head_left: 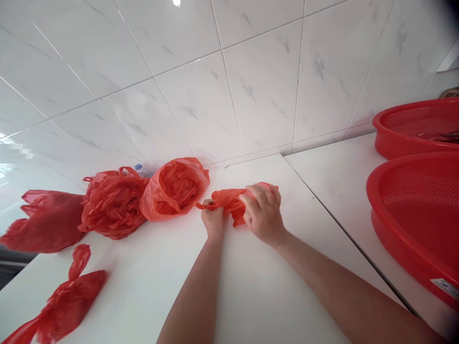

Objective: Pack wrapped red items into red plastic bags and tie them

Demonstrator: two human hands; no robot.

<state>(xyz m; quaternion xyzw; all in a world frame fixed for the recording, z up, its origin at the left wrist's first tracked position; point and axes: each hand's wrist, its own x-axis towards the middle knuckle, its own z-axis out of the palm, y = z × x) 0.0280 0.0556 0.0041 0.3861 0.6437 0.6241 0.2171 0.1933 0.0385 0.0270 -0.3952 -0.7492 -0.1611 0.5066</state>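
Note:
A crumpled red plastic bag (232, 200) lies on the white table between my two hands. My left hand (212, 219) pinches its left end, fingers closed round the thin film. On the bag's right part rests my right hand (264, 212), its fingers curled over the plastic and slightly blurred. Some of the film bunches up behind the right fingers. What lies under the right palm is hidden. Just left of my left hand stands an open red bag (175, 186) stuffed with more red plastic.
Left along the wall sit a bundle of red bags (113, 203) and another filled red bag (53, 222). A knotted red bag (71, 298) lies front left. A bottle with a blue cap (141, 169) shows behind them. Two red baskets (380, 196) stand right, past a table seam.

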